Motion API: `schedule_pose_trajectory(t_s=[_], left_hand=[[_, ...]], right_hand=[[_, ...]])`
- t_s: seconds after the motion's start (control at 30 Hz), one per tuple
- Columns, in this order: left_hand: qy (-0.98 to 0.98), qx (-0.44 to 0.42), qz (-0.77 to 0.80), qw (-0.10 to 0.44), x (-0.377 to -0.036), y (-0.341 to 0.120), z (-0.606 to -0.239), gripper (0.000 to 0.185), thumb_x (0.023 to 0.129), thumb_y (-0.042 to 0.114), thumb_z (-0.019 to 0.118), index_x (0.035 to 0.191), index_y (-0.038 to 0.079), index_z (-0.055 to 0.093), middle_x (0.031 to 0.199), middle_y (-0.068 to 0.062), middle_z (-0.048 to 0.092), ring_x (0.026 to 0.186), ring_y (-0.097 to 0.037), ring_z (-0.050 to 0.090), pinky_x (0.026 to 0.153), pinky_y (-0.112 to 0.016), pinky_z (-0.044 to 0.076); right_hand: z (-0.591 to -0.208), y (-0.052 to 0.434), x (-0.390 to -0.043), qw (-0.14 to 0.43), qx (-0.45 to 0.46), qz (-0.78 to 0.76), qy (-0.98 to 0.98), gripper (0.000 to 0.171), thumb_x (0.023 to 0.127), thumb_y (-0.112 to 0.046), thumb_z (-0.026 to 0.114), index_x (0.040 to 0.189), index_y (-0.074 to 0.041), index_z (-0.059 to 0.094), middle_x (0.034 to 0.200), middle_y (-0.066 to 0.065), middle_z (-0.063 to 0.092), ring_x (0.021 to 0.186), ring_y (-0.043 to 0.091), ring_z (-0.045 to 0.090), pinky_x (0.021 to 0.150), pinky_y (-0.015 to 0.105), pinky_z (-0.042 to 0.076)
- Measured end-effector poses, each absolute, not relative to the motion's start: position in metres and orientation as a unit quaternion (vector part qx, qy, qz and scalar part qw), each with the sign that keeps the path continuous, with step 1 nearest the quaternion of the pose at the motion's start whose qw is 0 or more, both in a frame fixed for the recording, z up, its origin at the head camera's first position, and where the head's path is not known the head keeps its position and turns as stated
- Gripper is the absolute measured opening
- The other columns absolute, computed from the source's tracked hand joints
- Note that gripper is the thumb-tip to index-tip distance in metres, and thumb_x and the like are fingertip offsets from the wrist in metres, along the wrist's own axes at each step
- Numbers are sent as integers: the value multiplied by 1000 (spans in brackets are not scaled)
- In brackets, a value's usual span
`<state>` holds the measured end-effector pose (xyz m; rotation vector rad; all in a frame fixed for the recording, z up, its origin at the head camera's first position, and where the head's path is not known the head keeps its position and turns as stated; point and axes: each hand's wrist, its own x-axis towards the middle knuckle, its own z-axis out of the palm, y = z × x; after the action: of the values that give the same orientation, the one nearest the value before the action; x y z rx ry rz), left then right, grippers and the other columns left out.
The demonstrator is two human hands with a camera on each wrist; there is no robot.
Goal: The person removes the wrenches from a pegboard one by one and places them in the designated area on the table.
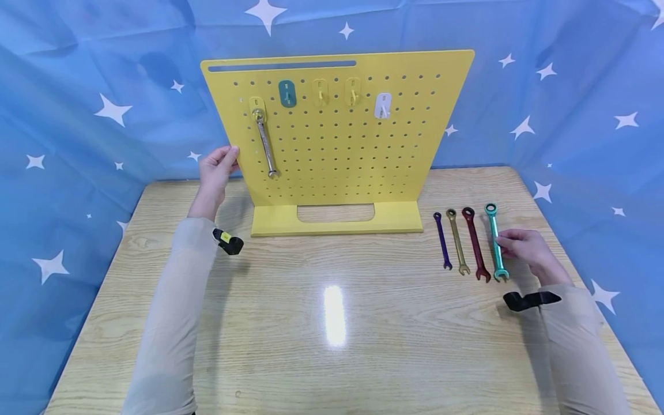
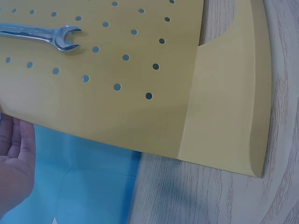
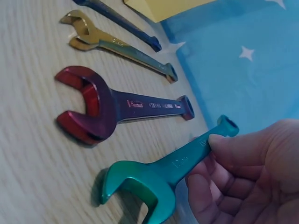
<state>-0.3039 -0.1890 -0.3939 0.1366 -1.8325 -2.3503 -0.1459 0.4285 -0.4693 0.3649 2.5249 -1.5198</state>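
My right hand (image 1: 525, 246) pinches the shaft of the teal metal combination wrench (image 1: 495, 241) between thumb and curled fingers, near the right edge of the wooden desk (image 1: 332, 323). The wrench lies lengthwise front to back, ring end toward the far edge, open jaw toward me. Just left of it, parallel, lie the red wrench (image 1: 475, 243), gold wrench (image 1: 457, 240) and purple wrench (image 1: 442, 239). My left hand (image 1: 217, 168) grips the left edge of the yellow upright pegboard (image 1: 342, 144), where a silver wrench (image 1: 264, 144) hangs.
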Motion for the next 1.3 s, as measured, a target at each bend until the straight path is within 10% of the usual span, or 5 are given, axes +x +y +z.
schedule_pose_trajectory(t_s=[0.2, 1.3], left_hand=[[-614, 49, -784, 78, -304, -189, -394, 12, 87, 12, 67, 76, 15, 69, 76, 3, 67, 72, -8, 64, 69, -17, 54], [-616, 45, -783, 74, -303, -188, -392, 11, 87, 14, 67, 76, 15, 70, 75, 5, 67, 72, -7, 63, 69, -17, 53]], right_hand=[[-466, 421, -146, 97, 106, -467, 873, 40, 96, -10, 50, 113, 26, 45, 70, -11, 60, 63, 0, 57, 58, 21, 55], [-459, 414, -156, 130, 143, -385, 902, 36, 92, -12, 56, 107, 21, 53, 65, -4, 58, 58, 6, 54, 54, 22, 52]])
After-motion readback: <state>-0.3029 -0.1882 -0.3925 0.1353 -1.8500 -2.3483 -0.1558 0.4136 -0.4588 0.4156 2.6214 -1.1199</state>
